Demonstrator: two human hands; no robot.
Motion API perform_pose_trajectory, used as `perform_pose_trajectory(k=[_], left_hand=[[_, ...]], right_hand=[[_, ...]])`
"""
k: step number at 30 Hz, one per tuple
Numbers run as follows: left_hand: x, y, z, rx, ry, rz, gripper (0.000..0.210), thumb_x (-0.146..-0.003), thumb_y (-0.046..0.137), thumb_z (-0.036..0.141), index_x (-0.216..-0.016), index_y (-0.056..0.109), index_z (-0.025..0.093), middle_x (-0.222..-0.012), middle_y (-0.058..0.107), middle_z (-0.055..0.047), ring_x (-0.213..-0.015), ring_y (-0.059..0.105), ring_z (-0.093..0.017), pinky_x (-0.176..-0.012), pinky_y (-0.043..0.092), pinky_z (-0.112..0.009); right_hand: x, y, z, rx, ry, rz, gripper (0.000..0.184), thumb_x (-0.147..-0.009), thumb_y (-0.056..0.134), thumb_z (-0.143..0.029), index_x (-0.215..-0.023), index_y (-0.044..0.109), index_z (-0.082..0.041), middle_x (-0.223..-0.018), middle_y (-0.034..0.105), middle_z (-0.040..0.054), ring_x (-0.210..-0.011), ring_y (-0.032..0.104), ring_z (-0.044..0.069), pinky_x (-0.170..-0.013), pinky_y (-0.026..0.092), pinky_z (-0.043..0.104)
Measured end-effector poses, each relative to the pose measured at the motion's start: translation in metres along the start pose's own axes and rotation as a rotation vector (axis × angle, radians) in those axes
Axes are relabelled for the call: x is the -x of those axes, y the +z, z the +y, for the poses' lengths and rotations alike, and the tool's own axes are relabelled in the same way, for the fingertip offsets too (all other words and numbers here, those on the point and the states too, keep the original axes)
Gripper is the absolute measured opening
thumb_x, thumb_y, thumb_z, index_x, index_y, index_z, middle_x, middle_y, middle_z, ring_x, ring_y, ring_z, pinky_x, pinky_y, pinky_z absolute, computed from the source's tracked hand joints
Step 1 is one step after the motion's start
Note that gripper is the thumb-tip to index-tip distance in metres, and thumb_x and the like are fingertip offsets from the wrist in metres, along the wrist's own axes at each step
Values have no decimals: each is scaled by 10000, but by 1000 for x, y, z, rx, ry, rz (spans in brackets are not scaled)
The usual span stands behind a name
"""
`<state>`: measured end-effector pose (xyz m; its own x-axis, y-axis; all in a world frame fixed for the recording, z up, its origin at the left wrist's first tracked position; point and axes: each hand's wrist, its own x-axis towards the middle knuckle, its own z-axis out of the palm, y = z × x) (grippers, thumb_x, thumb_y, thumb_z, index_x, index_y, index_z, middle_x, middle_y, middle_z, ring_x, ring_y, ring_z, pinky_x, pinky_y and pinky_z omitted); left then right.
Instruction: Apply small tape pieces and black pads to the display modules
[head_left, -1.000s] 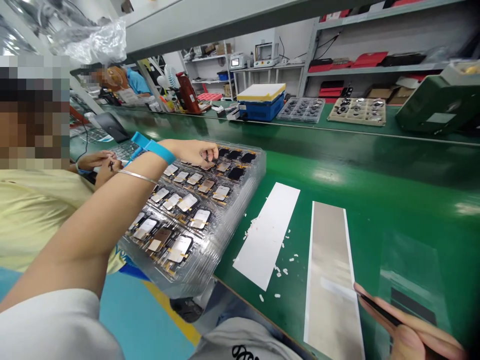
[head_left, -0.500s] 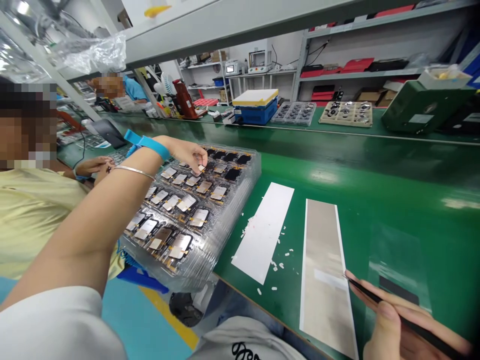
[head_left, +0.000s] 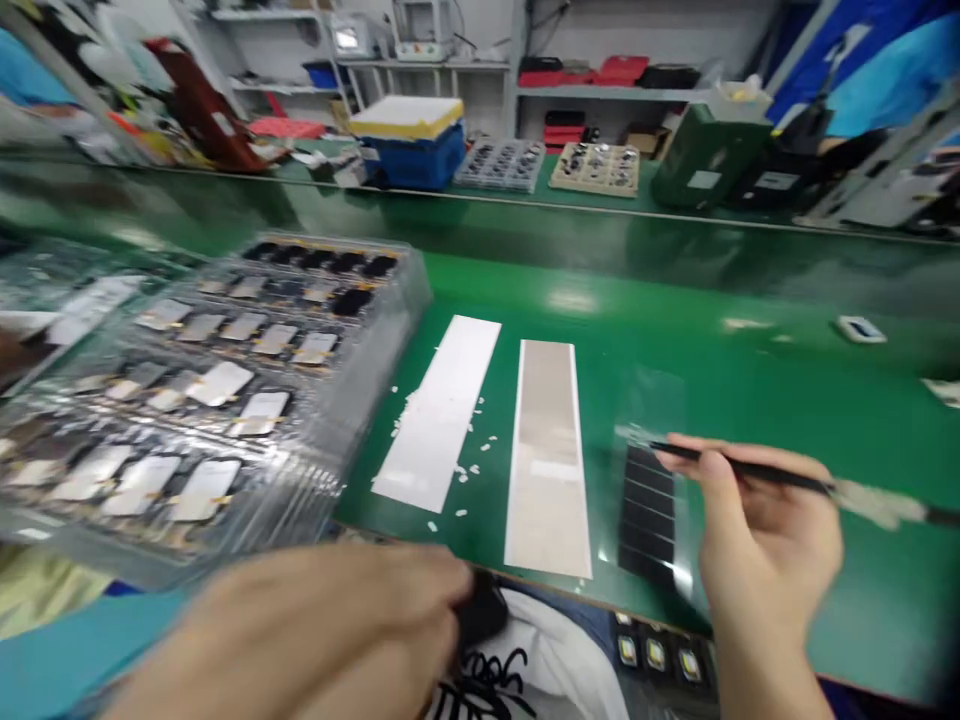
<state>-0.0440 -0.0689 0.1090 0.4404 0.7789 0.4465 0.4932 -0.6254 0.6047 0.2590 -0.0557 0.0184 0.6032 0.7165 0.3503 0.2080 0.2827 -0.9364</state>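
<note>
Counter (head_left: 787,380): green and glossy, it ran beneath the beige strip (head_left: 547,460) and widely to its right.
Tray stack (head_left: 382,335): clear plastic, left of the beige strip and well apart from it; the top tray bore rows of flat panels (head_left: 261,412), most pale-faced, some black.
Blue box (head_left: 416,155): beyond the beige strip and to its left, topped by a white and yellow slab.
Beige strip: flat, white-edged, with a paler patch across its lower half.
White strip (head_left: 442,410): just left of the beige strip, lying aslant.
Clear film (head_left: 652,395): right of the beige strip, with black bars (head_left: 646,515) in a column at its nearer part.
Left hand (head_left: 337,620): nearer the wearer than the beige strip and to its left, blurred, fingers closed on a dark piece (head_left: 484,612).
Right hand (head_left: 772,540): right of the beige strip, thumb and fingers pinching black tweezers (head_left: 765,475).
Tweezers: their tips pointed toward the beige strip, over the top end of the bars; contact could not be told.
Dark piece: just nearer the wearer than the beige strip, to its left, details blurred.
White scraps (head_left: 474,470): scattered between the beige strip and the white one, and around the latter.
</note>
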Motion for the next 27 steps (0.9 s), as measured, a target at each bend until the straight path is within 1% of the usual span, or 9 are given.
perform_pose_trajectory(k=[2, 3, 6, 8, 10, 14, 17, 23, 27], left_hand=[[2, 46, 7, 67, 147, -147, 125, -931, 652, 259, -1043, 707, 272, -1040, 789, 46, -863, 742, -159, -774, 610, -261], [-4, 68, 8, 113, 186, -217, 83, -967, 605, 250, -983, 683, 229, -1017, 792, 21, -848, 748, -153, -749, 616, -251], [-27, 127, 4, 258, 141, -307, 186, -1011, 535, 277, -882, 641, 196, -878, 777, -15, -766, 744, -145, -708, 624, -247], [-39, 154, 1, 284, 94, -362, 181, -1010, 534, 291, -902, 641, 194, -867, 764, -24, -773, 742, -161, -709, 630, -270], [-43, 171, 0, 279, 73, -396, 152, -1010, 533, 286, -957, 643, 194, -918, 763, -35, -855, 744, -193, -757, 635, -315], [-44, 186, -2, 246, 116, -419, 153, -1016, 513, 250, -1082, 633, 182, -1070, 756, -63, -1110, 689, -249, -979, 574, -437], [-45, 191, -5, 211, 167, -464, 173, -1022, 492, 230, -1119, 620, 164, -1096, 759, -68, -1199, 649, -245, -1106, 477, -482], [-43, 193, -8, 199, 157, -491, 198, -1031, 472, 235, -1173, 595, 172, -1121, 757, -60, -1233, 632, -225, -1130, 446, -488], [-41, 192, -8, 207, 141, -498, 179, -1031, 474, 238, -1149, 596, 180, -1122, 757, -54, -1241, 627, -220, -1137, 435, -480]], right_hand=[[-18, -15, 7, 44, 93, -134, 272, -825, 785, -387, -883, 602, -195, -848, 756, 52, -673, 747, 185, -651, 656, 289], [-25, -22, 12, 54, 131, -192, 315, -801, 797, -432, -873, 601, -197, -819, 753, 58, -654, 746, 203, -629, 658, 307], [-37, -42, 29, 82, 190, -259, 384, -765, 805, -502, -879, 587, -207, -792, 742, 64, -643, 747, 240, -605, 661, 349], [-38, -52, 37, 107, 196, -233, 393, -769, 798, -507, -899, 574, -212, -801, 734, 58, -637, 745, 240, -603, 661, 356], [-37, -60, 41, 124, 200, -199, 394, -780, 789, -501, -920, 557, -216, -809, 724, 48, -618, 741, 230, -590, 658, 348], [-31, -66, 46, 142, 220, -144, 385, -805, 760, -503, -931, 529, -222, -831, 720, 42, -599, 738, 215, -565, 654, 328], [-28, -66, 49, 144, 245, -130, 370, -827, 739, -499, -940, 525, -219, -857, 728, 53, -615, 744, 211, -582, 659, 320], [-29, -67, 49, 120, 284, -141, 367, -834, 732, -494, -950, 515, -222, -865, 728, 49, -641, 753, 224, -571, 660, 313], [-30, -67, 49, 114, 292, -145, 353, -837, 734, -484, -946, 520, -224, -862, 726, 52, -655, 756, 235, -564, 660, 310]])
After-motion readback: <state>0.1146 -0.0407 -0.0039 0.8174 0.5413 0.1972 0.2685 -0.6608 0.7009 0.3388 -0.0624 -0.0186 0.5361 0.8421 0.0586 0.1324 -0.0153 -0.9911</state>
